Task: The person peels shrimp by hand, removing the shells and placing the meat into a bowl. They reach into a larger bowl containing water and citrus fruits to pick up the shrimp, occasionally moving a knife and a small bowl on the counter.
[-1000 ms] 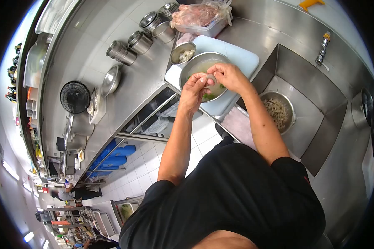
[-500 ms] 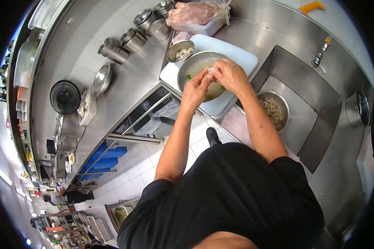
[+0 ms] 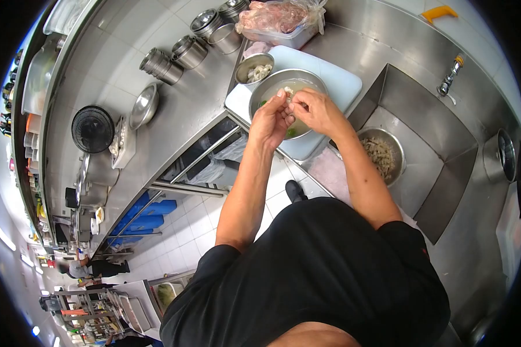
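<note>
Over a metal bowl of cloudy water [image 3: 313, 80], my left hand [image 3: 272, 123] has its fingers curled around a small whitish piece [image 3: 289, 91], perhaps a peeled shrimp. My right hand [image 3: 317, 111] pinches at the same piece from the right, its fingertips close to the left ones. Green bits float in the water. The bowl rests on a white cutting board [image 3: 341, 84]. Beside it at the upper left, a smaller metal bowl [image 3: 244, 68] holds pale pieces [image 3: 259, 73].
In the sink [image 3: 421, 118] a metal bowl holds greyish shrimp-like pieces [image 3: 379, 156]. A faucet [image 3: 450, 75] is on the right. Bagged raw meat [image 3: 275, 20] sits behind the board. Metal containers [image 3: 189, 52] line the left counter. Another person [image 3: 92, 268] stands far off.
My left hand has turned so its palm and curled fingers show more. My right hand has shifted slightly, and the whitish piece now shows above the fingertips.
</note>
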Tool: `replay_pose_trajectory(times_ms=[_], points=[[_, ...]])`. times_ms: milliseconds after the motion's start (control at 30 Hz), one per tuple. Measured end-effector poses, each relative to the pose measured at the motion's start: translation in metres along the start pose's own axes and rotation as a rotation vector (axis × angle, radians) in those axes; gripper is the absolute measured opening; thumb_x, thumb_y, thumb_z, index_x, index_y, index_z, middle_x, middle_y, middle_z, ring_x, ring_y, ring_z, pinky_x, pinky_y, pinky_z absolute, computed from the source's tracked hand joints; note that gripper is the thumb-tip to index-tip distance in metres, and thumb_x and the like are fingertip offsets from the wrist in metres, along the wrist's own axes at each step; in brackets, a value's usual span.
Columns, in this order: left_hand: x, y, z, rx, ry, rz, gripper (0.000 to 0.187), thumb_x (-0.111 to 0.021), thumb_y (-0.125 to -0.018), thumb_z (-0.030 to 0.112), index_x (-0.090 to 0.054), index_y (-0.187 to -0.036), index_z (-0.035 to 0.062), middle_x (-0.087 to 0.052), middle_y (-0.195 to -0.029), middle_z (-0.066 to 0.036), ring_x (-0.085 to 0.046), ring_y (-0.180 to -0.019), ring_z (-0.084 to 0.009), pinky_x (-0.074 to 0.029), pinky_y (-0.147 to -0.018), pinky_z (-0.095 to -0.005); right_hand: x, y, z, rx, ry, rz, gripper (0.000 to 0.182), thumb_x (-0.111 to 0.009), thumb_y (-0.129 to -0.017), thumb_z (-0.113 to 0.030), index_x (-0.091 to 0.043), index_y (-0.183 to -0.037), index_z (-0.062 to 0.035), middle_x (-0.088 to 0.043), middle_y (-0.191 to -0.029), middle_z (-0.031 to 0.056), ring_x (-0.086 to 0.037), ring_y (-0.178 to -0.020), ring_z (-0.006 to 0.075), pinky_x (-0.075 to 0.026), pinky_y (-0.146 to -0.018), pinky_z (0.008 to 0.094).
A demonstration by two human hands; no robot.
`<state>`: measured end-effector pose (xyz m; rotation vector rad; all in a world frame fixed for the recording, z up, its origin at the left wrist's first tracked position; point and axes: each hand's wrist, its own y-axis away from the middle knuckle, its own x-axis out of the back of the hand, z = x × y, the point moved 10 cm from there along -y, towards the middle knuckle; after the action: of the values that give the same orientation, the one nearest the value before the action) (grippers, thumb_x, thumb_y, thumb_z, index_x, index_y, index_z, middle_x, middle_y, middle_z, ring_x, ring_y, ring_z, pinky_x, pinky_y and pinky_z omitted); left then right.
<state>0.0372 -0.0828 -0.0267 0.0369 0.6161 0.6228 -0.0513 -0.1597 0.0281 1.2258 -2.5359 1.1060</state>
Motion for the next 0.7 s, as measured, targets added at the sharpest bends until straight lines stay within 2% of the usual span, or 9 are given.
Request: replay_pose_trajectory(times_ms=[100,200,300,400,500,600,667,700], points=[[-0.004,-0.008,-0.003,-0.012,0.036,-0.027,0.018,-0.063,-0.096,0.028,-0.064,-0.100,0.0106,-0.063,-0.085,0.003,-0.060,-0.077,-0.0090,-0.045,-0.062,-0.0236,0.013,0.006,-0.006,-0.023,-0.057,-0.029,0.019,-0.061,-0.085,-0.014,-0.051,-0.077,-0.0003,-0.057,-0.078,0.0158,-0.057,-0.074,0.0352,-0.046,-0.068,0.0441],[-0.021,-0.012,0.003,0.004,-0.142,-0.103,0.021,-0.064,-0.095,0.029,-0.063,-0.104,0.0100,-0.063,-0.087,0.003,-0.060,-0.079,-0.0093,-0.045,-0.062,-0.0235,0.031,0.012,-0.009,0.011,-0.005,0.021,0.011,-0.062,-0.083,-0.008,-0.054,-0.081,0.0000,-0.055,-0.076,0.0129,-0.054,-0.068,0.0295,-0.045,-0.065,0.0377],[-0.044,-0.010,0.005,0.010,-0.315,-0.154,0.023,-0.066,-0.094,0.025,-0.062,-0.110,0.0084,-0.063,-0.089,0.003,-0.060,-0.078,-0.0096,-0.044,-0.062,-0.0230,0.037,0.012,-0.005,0.041,0.083,0.056,0.010,-0.061,-0.081,-0.007,-0.053,-0.081,-0.0002,-0.054,-0.075,0.0131,-0.053,-0.067,0.0295,-0.045,-0.065,0.0376],[-0.045,-0.021,0.010,-0.113,-0.462,-0.150,0.022,-0.062,-0.095,0.020,-0.060,-0.114,0.0088,-0.066,-0.092,0.000,-0.061,-0.078,-0.0103,-0.044,-0.064,-0.0228,0.043,0.015,-0.005,0.098,0.117,0.080,0.010,-0.060,-0.083,-0.008,-0.054,-0.082,-0.0006,-0.054,-0.076,0.0136,-0.053,-0.068,0.0306,-0.046,-0.065,0.0378],[-0.040,-0.027,0.010,-0.128,-0.245,-0.077,0.025,-0.064,-0.093,0.016,-0.060,-0.116,0.0084,-0.066,-0.091,0.001,-0.060,-0.077,-0.0102,-0.044,-0.064,-0.0235,0.051,0.023,-0.002,0.006,0.105,0.038,0.011,-0.060,-0.087,-0.011,-0.056,-0.085,-0.0004,-0.057,-0.078,0.0142,-0.055,-0.068,0.0291,-0.046,-0.066,0.0372],[-0.022,-0.043,0.040,-0.195,-0.268,-0.016,0.028,-0.065,-0.091,0.015,-0.060,-0.117,0.0073,-0.066,-0.091,0.000,-0.059,-0.075,-0.0091,-0.043,-0.061,-0.0238,0.078,0.044,0.008,-0.168,0.067,0.037,0.015,-0.059,-0.089,-0.016,-0.059,-0.087,-0.0013,-0.061,-0.080,0.0149,-0.059,-0.076,0.0345,-0.048,-0.070,0.0409],[-0.005,-0.055,0.083,-0.369,-0.518,0.081,0.028,-0.066,-0.088,0.014,-0.063,-0.114,0.0059,-0.068,-0.090,0.000,-0.059,-0.076,-0.0090,-0.043,-0.062,-0.0232,0.094,0.066,0.032,-0.315,0.133,-0.067,0.016,-0.059,-0.091,-0.017,-0.062,-0.091,-0.0008,-0.064,-0.084,0.0156,-0.062,-0.077,0.0345,-0.049,-0.071,0.0401],[-0.001,-0.055,0.101,-0.406,-0.536,0.117,0.028,-0.067,-0.087,0.014,-0.064,-0.114,0.0047,-0.069,-0.092,0.000,-0.059,-0.075,-0.0094,-0.044,-0.061,-0.0239,0.101,0.078,0.043,-0.334,0.173,-0.076,0.017,-0.059,-0.090,-0.017,-0.063,-0.091,-0.0008,-0.065,-0.085,0.0160,-0.062,-0.077,0.0345,-0.049,-0.072,0.0403]])
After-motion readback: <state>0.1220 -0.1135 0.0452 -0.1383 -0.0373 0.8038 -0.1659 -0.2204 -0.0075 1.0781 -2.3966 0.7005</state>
